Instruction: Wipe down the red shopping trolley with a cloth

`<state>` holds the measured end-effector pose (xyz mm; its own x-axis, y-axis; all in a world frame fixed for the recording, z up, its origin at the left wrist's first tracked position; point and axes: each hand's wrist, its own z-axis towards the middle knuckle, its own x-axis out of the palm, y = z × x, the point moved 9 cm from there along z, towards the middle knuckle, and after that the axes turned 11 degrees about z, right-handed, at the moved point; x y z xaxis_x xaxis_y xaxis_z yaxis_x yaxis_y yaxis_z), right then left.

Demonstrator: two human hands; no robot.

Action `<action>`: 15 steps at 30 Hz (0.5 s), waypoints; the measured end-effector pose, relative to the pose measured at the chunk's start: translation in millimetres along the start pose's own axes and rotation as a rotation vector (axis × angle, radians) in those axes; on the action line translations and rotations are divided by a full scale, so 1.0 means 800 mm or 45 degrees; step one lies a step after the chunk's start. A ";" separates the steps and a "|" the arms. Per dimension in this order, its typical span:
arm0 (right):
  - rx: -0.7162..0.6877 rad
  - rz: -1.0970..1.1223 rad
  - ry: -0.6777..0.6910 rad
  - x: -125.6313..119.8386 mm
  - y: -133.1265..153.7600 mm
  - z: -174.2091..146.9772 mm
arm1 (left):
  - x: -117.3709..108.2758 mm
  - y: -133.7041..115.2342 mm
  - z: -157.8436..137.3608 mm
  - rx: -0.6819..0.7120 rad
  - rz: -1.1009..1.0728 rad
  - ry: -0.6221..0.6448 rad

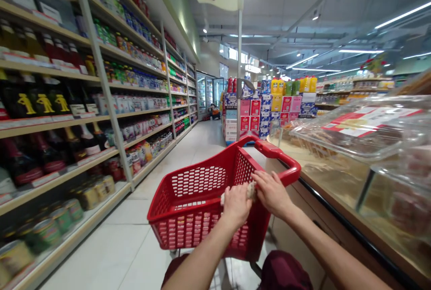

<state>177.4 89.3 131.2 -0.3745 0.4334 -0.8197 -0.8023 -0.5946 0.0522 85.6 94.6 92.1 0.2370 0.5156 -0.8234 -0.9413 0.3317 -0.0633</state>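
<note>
A red plastic shopping cart [191,209] stands in front of me, turned so its handle is at the right. My left hand [236,202] is closed over the cart's near side rim, with a whitish, cloth-like piece [251,190] showing at both sides of its fingers. Just to the right, my right hand [272,192] curls over the rim near the corner below the handle [278,155]. Its fingertips lie close to the whitish piece; whether they touch it is unclear. Both palms are hidden.
Shelves [144,135] of bottles and cans line the left side. A display counter [323,171] with clear plastic packages [367,124] stands close on the right. Stacked drink cartons [249,115] and a pole [239,56] are ahead. A person [214,111] is low down at the aisle's far end.
</note>
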 end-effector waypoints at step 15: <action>0.052 -0.038 -0.279 -0.014 0.019 -0.011 | -0.024 0.097 -0.071 -0.057 0.157 0.024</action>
<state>173.5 69.3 136.4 -0.4387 0.5899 -0.6779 -0.8312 -0.5531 0.0565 -5.8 65.5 70.9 0.1150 0.5349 -0.8370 -0.9729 0.2307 0.0139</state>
